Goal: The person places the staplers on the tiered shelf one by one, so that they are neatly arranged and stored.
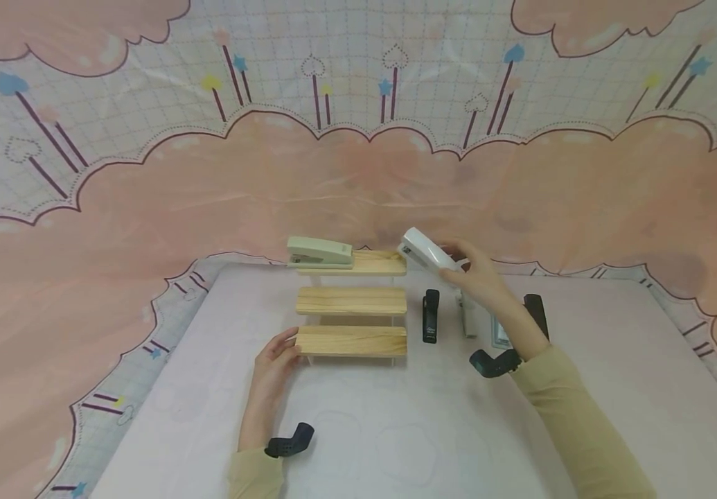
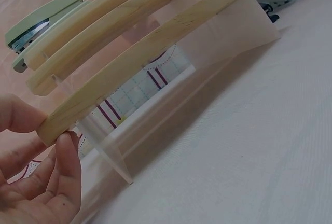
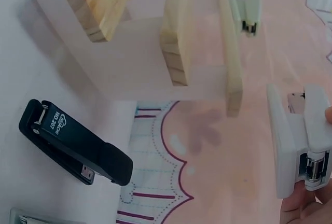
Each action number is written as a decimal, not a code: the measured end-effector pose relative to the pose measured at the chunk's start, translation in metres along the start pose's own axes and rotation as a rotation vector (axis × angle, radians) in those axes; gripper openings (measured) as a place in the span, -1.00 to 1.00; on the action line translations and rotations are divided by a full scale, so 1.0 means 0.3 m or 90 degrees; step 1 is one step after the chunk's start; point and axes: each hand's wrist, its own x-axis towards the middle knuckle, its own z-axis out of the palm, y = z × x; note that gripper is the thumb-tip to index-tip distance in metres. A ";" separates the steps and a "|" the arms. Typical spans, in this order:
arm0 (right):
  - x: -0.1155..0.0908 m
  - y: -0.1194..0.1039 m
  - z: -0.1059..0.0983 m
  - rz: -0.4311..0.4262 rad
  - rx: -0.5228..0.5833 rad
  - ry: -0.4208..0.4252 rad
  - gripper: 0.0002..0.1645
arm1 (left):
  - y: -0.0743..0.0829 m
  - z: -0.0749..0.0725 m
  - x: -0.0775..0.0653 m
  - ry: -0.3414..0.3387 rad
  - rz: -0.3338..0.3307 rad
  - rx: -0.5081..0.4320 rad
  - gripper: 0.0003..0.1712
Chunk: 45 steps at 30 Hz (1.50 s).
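A three-step wooden display rack on clear supports stands on the table. My left hand pinches the left end of its lowest shelf between thumb and fingers. Up at the top shelf's right end, my right hand grips a white stapler, which is held tilted in the air. In the right wrist view the white stapler is at the right edge, beside the rack, with fingertips at its back end. A pale green stapler sits on the left part of the top shelf.
On the table right of the rack lie a black stapler, a grey-green stapler, a light grey-blue item and another black stapler, partly behind the right forearm. A patterned cloth backdrop rises behind the table.
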 end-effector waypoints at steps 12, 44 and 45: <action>0.062 -0.032 0.047 -0.017 0.008 -0.054 -0.37 | 0.008 0.003 -0.007 0.002 -0.001 0.029 -0.47; 0.184 -0.026 0.082 -0.058 0.009 -0.182 -0.45 | -0.003 -0.005 0.001 0.000 0.004 0.003 -0.46; 0.188 -0.030 0.081 -0.059 0.007 -0.185 -0.45 | -0.003 -0.005 0.002 0.001 0.004 0.004 -0.46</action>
